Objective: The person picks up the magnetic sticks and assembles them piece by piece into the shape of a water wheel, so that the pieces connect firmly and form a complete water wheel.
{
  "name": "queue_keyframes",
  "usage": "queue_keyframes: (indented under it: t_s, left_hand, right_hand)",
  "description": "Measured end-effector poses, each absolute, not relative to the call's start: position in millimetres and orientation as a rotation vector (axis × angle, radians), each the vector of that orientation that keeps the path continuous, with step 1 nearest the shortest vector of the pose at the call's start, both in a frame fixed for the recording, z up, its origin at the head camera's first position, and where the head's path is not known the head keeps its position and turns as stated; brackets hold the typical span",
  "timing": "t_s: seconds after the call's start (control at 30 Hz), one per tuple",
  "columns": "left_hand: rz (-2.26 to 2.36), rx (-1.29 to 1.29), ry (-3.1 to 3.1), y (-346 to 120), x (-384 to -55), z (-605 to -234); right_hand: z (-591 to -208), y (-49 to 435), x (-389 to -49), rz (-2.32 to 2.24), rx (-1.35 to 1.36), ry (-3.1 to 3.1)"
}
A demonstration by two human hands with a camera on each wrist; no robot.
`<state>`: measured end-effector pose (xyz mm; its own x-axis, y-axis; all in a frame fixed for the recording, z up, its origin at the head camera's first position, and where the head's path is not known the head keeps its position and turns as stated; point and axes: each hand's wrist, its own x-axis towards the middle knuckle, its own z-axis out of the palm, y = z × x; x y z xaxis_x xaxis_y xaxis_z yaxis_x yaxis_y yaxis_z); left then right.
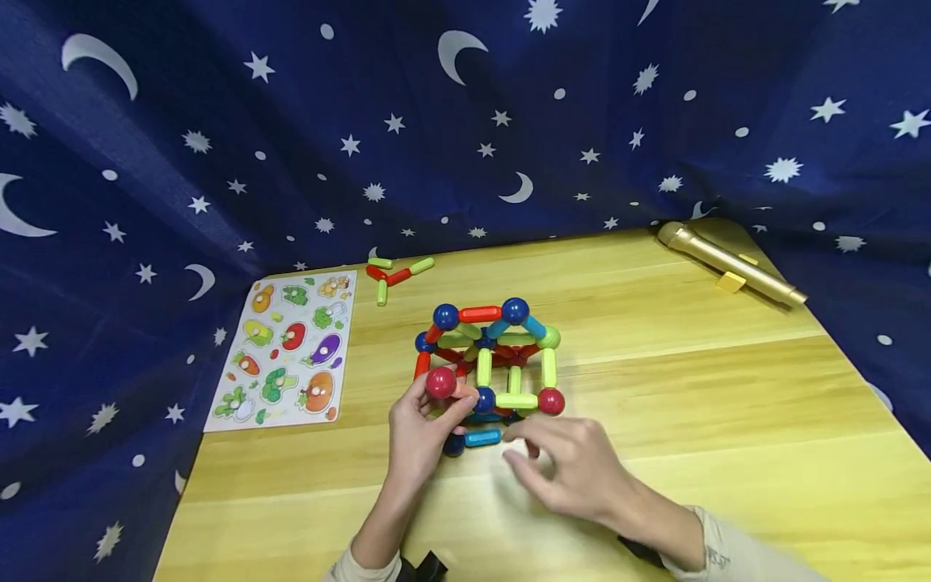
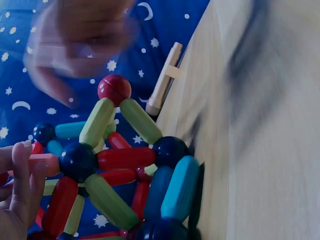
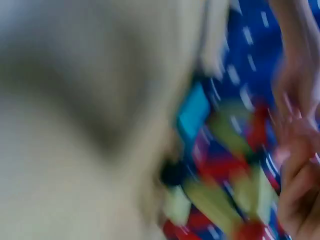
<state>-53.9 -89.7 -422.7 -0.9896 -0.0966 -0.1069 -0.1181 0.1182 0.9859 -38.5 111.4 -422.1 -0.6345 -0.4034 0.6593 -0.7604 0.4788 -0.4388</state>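
Note:
A frame of magnetic rods and balls (image 1: 480, 314) stands mid-table in red, blue and green. My left hand (image 1: 414, 432) grips its near left side, fingers and thumb around a coral-red rod (image 2: 46, 164). That rod meets a dark blue ball (image 2: 78, 162); a red ball (image 1: 440, 383) sits at its other end, by the fingertips. Low at the front, a light blue rod (image 1: 482, 438) joins another dark blue ball (image 1: 454, 444). My right hand (image 1: 578, 465) hovers right of this rod, thumb and forefinger apart, holding nothing. The right wrist view is blurred.
Several loose red and green rods (image 1: 398, 277) lie joined behind the frame. To the left is a vegetable picture board (image 1: 291, 347). A gold microphone (image 1: 735, 263) rests at the back right, beside a small yellow block (image 1: 730, 281). Dark blue star-patterned cloth (image 1: 407, 162) hangs behind the table.

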Motion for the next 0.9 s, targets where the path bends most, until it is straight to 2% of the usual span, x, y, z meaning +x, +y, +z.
queue_keyframes:
  t_s: [0.1,0.23,0.4,0.6,0.77,0.9]
  left_hand:
    - [2.026,-0.205,2.389,-95,-54,-421]
    - [1.996,-0.135,2.481,-104,-56,-418]
    - [1.981,-0.057,2.5,-112,-54,-414]
    - [1.892,0.062,2.605,-105,-64,-406]
    - [1.805,0.079,2.673,-97,-68,-404]
    - [1.809,0.079,2.688,-97,-68,-406]
  right_hand:
    - [-442,101,-18,0.581,1.068,-2.575]
    - [-460,76,-22,0.258,1.131,-2.577]
    - [-473,53,-29,0.037,1.102,-2.547]
    - [-477,47,-36,-0.089,1.152,-2.471]
    - [-466,59,-34,0.144,1.218,-2.629]
    - [-442,80,-38,0.794,1.166,-2.696]
